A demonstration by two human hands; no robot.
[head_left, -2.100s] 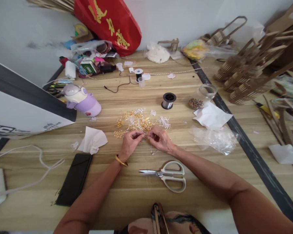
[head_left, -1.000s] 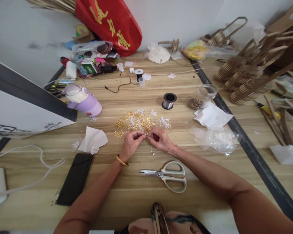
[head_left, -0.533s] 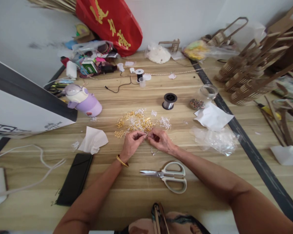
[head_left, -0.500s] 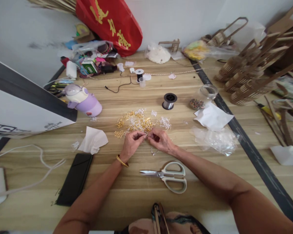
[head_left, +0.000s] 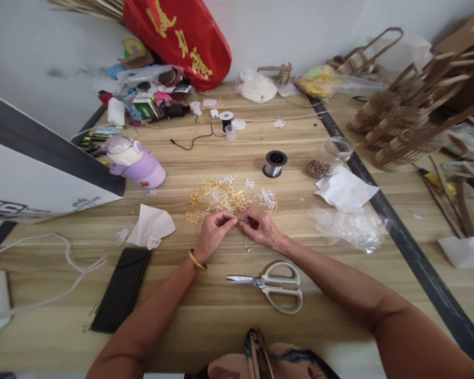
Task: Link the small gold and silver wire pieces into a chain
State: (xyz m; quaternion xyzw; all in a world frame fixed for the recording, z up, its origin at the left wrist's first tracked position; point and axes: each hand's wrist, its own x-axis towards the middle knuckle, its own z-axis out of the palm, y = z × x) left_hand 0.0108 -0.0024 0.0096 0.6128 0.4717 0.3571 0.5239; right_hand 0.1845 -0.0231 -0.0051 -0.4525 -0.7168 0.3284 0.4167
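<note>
My left hand (head_left: 215,232) and my right hand (head_left: 260,227) meet fingertip to fingertip over the wooden table (head_left: 229,316), both pinched on something tiny that I cannot make out. Just beyond the fingers lies a heap of small gold and silver beads and findings (head_left: 225,198). A short silvery piece (head_left: 248,245) lies on the table under my right hand. My left wrist wears a gold bangle (head_left: 196,260).
White-handled scissors (head_left: 274,285) lie near me, a black phone (head_left: 121,288) and a crumpled tissue (head_left: 150,226) to the left. A thread spool (head_left: 274,163), a bead jar (head_left: 328,156), a purple bottle (head_left: 136,161) and clear plastic (head_left: 349,225) lie around.
Both hands stay pinched together in the same place; only the fingertips shift slightly.
</note>
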